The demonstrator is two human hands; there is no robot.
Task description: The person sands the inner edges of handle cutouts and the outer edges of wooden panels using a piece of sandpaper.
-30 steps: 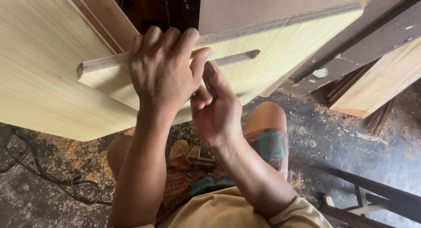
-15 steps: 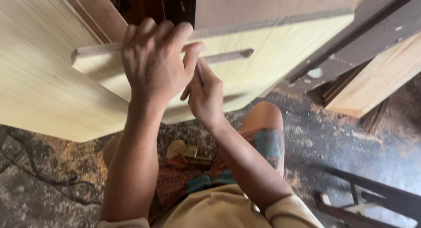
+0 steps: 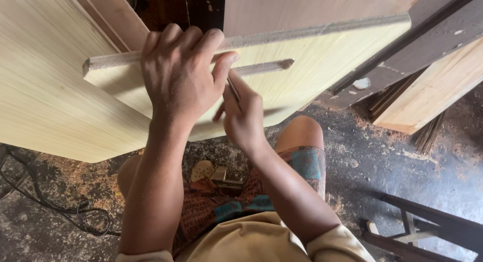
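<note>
While the left hand (image 3: 178, 76) clamps its grip over the top edge of the pale board (image 3: 312, 55), which stands on edge at the far side above the knees, the right hand (image 3: 241, 116) pinches a thin pencil-like tool (image 3: 232, 88) against the face beside the slot (image 3: 264, 67); marking seems underway; next calls for a steady board.
</note>
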